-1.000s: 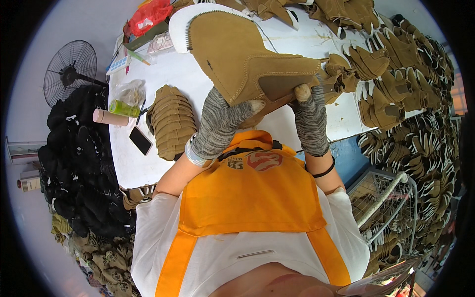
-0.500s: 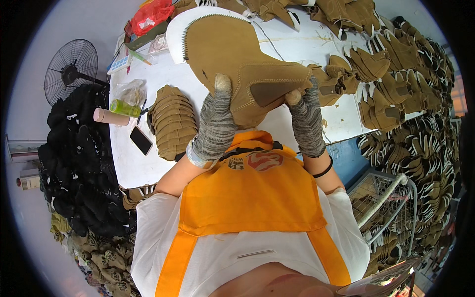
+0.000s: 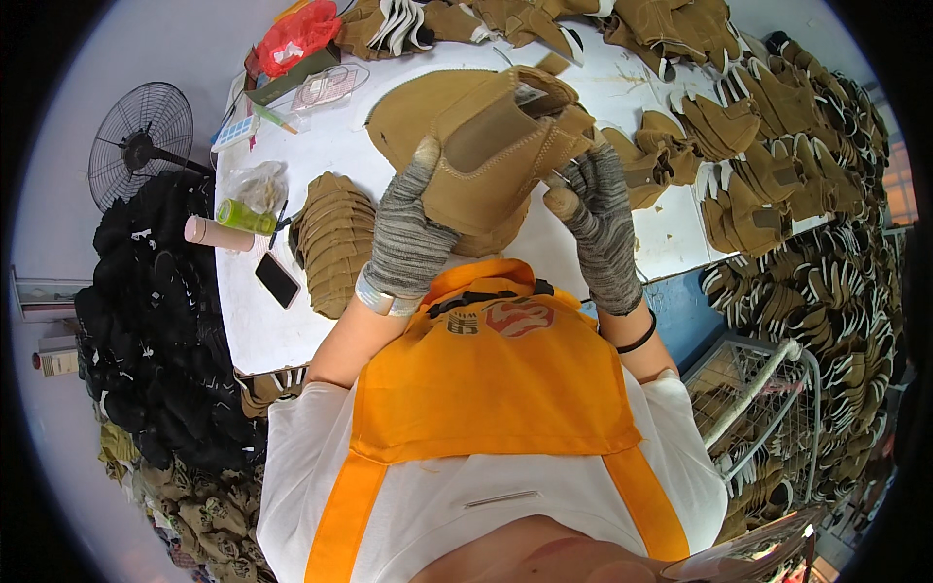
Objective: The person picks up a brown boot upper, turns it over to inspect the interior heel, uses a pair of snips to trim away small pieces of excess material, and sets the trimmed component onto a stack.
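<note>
A tan suede boot upper [image 3: 486,155] is held up over the white table [image 3: 292,330], folded on itself with its elastic side panel facing me. My left hand [image 3: 408,238], in a grey knit glove, grips its lower left edge with the thumb on the panel. My right hand [image 3: 598,223], gloved the same way, pinches its right side with the fingertips. An orange apron covers my chest below.
A stack of tan cut pieces [image 3: 335,238], a phone [image 3: 277,280], a green bottle [image 3: 243,216] and a pink tube [image 3: 219,233] lie at the left. Several tan boot uppers [image 3: 768,146] crowd the right. A fan [image 3: 136,146], black material pile [image 3: 146,321] and wire rack [image 3: 768,408] surround the table.
The boot upper has been folded and turned from lying spread flat to bunched up close to me. Both hands shifted their hold along it.
</note>
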Tool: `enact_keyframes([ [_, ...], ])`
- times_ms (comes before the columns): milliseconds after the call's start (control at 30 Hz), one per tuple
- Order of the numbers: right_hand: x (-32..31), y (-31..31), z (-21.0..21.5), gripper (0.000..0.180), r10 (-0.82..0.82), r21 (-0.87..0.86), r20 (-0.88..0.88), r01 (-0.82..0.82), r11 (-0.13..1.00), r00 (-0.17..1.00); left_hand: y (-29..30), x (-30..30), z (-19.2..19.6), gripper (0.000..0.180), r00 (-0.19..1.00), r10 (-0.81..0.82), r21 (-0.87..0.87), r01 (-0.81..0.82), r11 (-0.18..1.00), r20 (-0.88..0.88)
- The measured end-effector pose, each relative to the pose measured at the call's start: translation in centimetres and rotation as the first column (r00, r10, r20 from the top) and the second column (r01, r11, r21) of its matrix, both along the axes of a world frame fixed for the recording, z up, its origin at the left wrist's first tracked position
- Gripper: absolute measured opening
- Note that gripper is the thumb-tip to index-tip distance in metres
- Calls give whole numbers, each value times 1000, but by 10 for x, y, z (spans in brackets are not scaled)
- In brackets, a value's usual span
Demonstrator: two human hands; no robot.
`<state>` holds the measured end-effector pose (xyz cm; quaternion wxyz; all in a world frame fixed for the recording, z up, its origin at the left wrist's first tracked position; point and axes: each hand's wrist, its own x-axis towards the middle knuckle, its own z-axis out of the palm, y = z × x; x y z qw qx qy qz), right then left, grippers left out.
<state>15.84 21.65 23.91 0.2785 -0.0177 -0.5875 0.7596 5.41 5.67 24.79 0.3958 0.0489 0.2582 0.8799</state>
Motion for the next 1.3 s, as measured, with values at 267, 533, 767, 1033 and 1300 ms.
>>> enact_keyframes([
  [267, 9, 2, -5, 78, -60, 177, 16, 56, 983, 998, -6, -7, -11, 51, 990, -110, 176, 93, 980, 89],
  [533, 5, -3, -4, 73, -56, 45, -1, 56, 997, 998, -4, -4, -14, 54, 993, -106, 127, 99, 987, 48],
  [767, -10, 1, -24, 54, -204, 329, -123, 234, 915, 971, -4, -3, -11, 56, 993, -92, 165, 79, 983, 72],
  [1033, -9, -5, -2, 38, -385, 556, -70, 357, 751, 920, -2, 10, 2, 53, 998, -38, 0, 38, 999, -53],
  [1300, -9, -5, -6, 31, -432, 542, -87, 406, 735, 898, 1, 13, 4, 54, 996, -17, -52, 12, 999, -88],
])
